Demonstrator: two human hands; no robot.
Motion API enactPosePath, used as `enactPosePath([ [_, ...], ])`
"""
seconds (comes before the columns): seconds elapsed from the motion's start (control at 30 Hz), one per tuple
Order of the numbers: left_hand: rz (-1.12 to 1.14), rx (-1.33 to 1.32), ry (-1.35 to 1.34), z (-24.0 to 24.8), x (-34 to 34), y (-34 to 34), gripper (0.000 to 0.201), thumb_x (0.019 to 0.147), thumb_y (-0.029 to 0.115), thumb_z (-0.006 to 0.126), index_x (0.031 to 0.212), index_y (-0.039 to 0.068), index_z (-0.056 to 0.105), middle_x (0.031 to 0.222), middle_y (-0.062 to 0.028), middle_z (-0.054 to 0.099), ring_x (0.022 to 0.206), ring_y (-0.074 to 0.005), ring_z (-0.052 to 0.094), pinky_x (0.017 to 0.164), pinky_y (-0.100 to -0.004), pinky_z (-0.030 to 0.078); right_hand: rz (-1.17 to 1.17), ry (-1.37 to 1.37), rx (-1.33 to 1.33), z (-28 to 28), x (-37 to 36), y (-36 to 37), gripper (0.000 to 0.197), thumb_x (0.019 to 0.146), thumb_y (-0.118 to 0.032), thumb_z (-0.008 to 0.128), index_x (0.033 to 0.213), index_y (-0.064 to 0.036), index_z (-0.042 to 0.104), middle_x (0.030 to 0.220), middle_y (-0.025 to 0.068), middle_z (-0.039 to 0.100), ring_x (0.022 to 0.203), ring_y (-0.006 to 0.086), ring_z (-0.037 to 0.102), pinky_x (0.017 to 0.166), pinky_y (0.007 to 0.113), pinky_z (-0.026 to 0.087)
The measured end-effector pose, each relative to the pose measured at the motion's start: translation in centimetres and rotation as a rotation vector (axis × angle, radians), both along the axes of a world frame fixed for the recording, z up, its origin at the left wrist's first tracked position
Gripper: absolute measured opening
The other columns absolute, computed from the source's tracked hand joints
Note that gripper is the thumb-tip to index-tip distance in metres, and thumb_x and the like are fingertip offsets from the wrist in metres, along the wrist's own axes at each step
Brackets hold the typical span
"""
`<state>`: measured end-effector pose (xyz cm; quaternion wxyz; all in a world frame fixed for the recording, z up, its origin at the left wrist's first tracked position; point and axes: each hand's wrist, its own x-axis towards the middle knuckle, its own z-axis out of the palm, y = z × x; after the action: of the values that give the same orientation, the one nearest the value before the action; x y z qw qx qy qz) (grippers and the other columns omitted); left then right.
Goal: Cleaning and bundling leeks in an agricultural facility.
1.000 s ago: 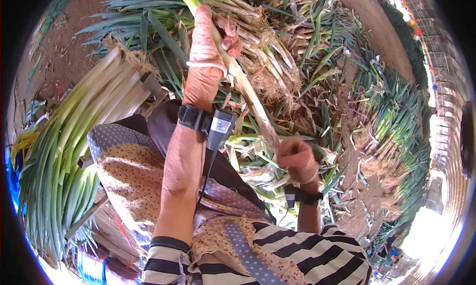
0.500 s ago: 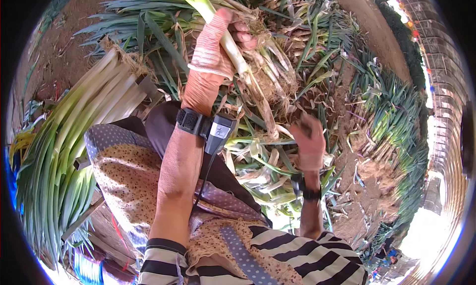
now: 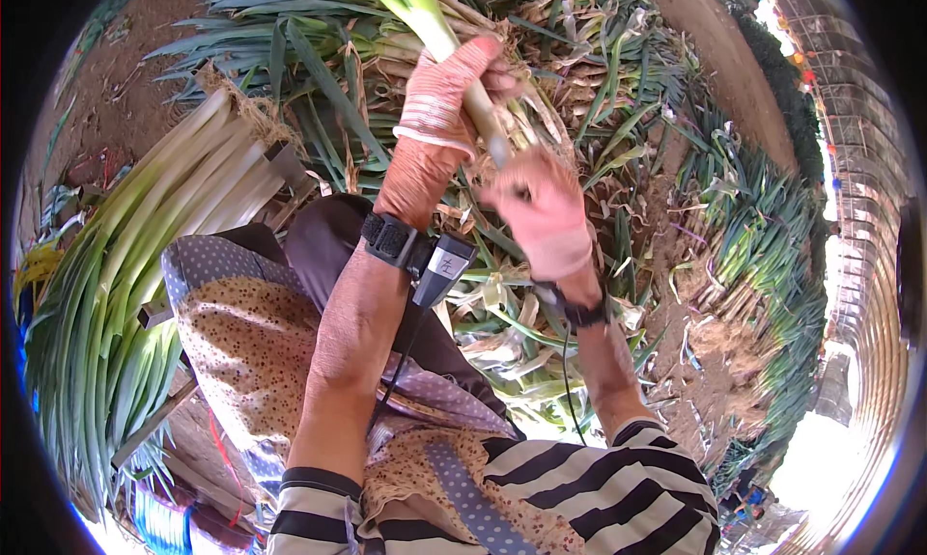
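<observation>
One leek, left hand clasping, right curled

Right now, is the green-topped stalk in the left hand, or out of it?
In: the left hand holds the stalk, its thumb crossing over it. The right hand is too blurred to judge.

Left hand round leek; blurred right hand at its lower part. Leek bundle at left.

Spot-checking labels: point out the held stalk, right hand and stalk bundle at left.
Held stalk (image 3: 437,38), head view: pale shaft just below its leaves.
Right hand (image 3: 544,209), head view: back of hand, blurred.
Stalk bundle (image 3: 114,299), head view: green leaves, about midway.
</observation>
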<state>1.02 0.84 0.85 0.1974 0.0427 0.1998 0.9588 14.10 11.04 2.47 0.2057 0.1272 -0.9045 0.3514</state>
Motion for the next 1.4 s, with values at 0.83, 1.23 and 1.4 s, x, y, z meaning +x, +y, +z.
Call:
enactPosePath([
  [0.83,0.176,-0.006,0.098,0.4,-3.0,-5.8,0.027,0.086,0.031,0.067,0.083,0.008,0.053,0.063,-0.0002,0.047,0.049,-0.0106,0.037,0.045,-0.0256,0.031,-0.894,-0.891,-0.301,-11.9,25.7,8.1,0.056,0.078,-0.023,0.076,0.127,-0.0058,0.055,0.120,0.0131,0.059,0.099,0.0184,0.060,0.085,0.031,0.051],
  [1.23,-0.067,0.205,0.176,1.2,-3.0,-5.5,0.043,0.083,0.049,0.065,0.079,0.009,0.052,0.072,-0.0027,0.051,0.056,-0.0142,0.044,0.045,-0.0274,0.039,-0.108,-0.463,-0.074,-4.0,9.4,3.6,0.023,0.078,-0.020,0.071,0.097,-0.0074,0.066,0.078,0.0086,0.062,0.066,0.0231,0.062,0.058,0.033,0.048],
  [1.4,0.101,-0.316,0.049,0.7,-1.9,-3.9,0.056,0.082,0.056,0.064,0.094,0.002,0.059,0.069,-0.0019,0.053,0.057,-0.0135,0.045,0.048,-0.0275,0.039,-0.287,-0.379,0.173,-4.5,8.5,0.5,0.008,0.080,-0.014,0.069,0.087,-0.0103,0.067,0.071,0.0079,0.060,0.060,0.0251,0.058,0.053,0.031,0.046],
])
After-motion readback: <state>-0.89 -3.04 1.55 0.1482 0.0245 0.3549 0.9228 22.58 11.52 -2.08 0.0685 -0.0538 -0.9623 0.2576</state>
